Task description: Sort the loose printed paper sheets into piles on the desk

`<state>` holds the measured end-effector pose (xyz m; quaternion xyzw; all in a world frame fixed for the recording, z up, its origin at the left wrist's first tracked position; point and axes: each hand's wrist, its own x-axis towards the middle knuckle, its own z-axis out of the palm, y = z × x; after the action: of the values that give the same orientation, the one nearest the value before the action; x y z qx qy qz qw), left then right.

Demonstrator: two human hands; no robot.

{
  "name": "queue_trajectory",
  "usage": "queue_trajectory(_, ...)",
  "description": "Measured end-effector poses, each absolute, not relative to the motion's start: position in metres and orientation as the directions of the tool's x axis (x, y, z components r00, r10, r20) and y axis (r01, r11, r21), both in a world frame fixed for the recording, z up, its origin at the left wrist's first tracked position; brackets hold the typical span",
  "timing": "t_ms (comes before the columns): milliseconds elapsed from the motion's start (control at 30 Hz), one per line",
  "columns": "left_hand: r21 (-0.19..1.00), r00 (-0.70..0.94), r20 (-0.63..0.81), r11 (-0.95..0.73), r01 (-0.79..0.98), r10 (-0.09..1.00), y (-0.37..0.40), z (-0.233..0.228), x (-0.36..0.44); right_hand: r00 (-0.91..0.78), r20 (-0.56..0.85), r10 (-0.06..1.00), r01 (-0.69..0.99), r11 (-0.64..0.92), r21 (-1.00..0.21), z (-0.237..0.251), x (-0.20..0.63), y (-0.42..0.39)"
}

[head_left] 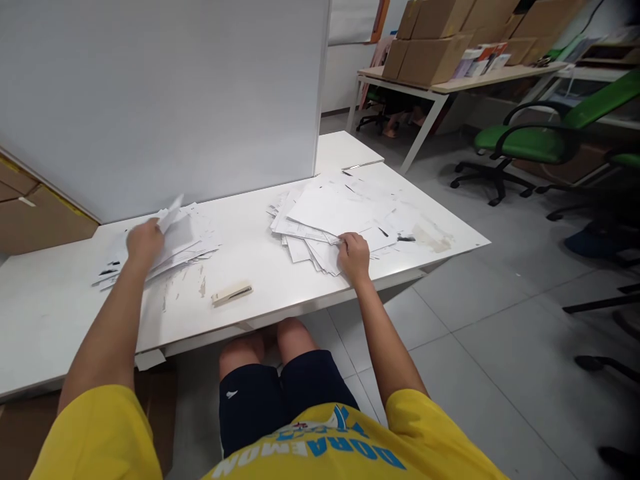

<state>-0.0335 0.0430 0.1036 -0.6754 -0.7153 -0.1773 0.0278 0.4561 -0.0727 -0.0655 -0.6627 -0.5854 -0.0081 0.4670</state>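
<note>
On the white desk, the left hand pinches a sheet over the left paper pile at 10 o'clock, its corner pointing up toward 1 o'clock. The right hand, fingers curled, grips the near edge of the right paper stack at 1 o'clock. A beige stapler lies between them, long axis running 8 to 2 o'clock.

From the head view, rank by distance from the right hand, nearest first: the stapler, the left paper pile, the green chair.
Measured from the right hand:
1. Stapler, to its left at the near desk edge.
2. Left paper pile, under the left hand.
3. Green chair, far right across the floor.
</note>
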Motion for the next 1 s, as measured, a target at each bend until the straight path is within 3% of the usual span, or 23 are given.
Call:
queue_trajectory(67,0.417,-0.242,0.463,0.031,0.908,0.853,0.039,0.12,-0.037,0.344,0.565,0.75,0.761,0.13,-0.636,-0.061,0.453,-0.074)
queue_trajectory(167,0.76,-0.454,0.597,-0.285,0.584,0.662,0.016,0.14,-0.025,0.424,0.552,0.718,0.637,0.196,-0.745,-0.044,0.434,-0.079)
queue_trajectory(233,0.827,-0.445,0.56,-0.443,0.346,0.698,-0.006,0.143,-0.004,0.464,0.48,0.745,0.418,0.294,-0.86,-0.027,0.406,-0.086)
queue_trajectory(300,0.874,-0.389,0.486,-0.443,0.201,0.782,-0.027,0.133,0.024,0.359,0.333,0.872,0.033,0.345,-0.938,-0.009,0.37,-0.1)
queue_trajectory(367,0.925,-0.409,0.376,-0.359,0.123,0.831,-0.046,0.111,0.057,0.052,0.211,0.976,-0.386,0.215,-0.897,0.005,0.332,-0.121)
queue_trajectory(433,0.974,-0.432,0.224,-0.217,0.066,0.874,-0.064,0.081,0.091,-0.116,0.207,0.971,-0.579,0.103,-0.809,0.014,0.301,-0.143)
queue_trajectory(500,0.99,-0.351,0.142,-0.124,0.074,0.926,-0.084,0.05,0.123,-0.092,0.156,0.983,-0.619,0.066,-0.783,0.018,0.284,-0.163)
queue_trajectory(700,0.977,-0.31,0.196,-0.16,0.139,0.93,-0.139,0.008,0.168,0.254,-0.035,0.967,-0.585,0.124,-0.802,0.012,0.309,-0.173)
queue_trajectory(867,0.906,-0.221,0.37,-0.299,0.299,0.902,-0.137,0.009,0.144,0.543,0.033,0.839,-0.395,0.29,-0.872,-0.002,0.364,-0.155)
queue_trajectory(1000,0.88,-0.105,0.438,-0.401,0.256,0.893,-0.126,-0.007,0.147,0.479,0.1,0.872,-0.285,0.262,-0.922,-0.025,0.391,-0.143)
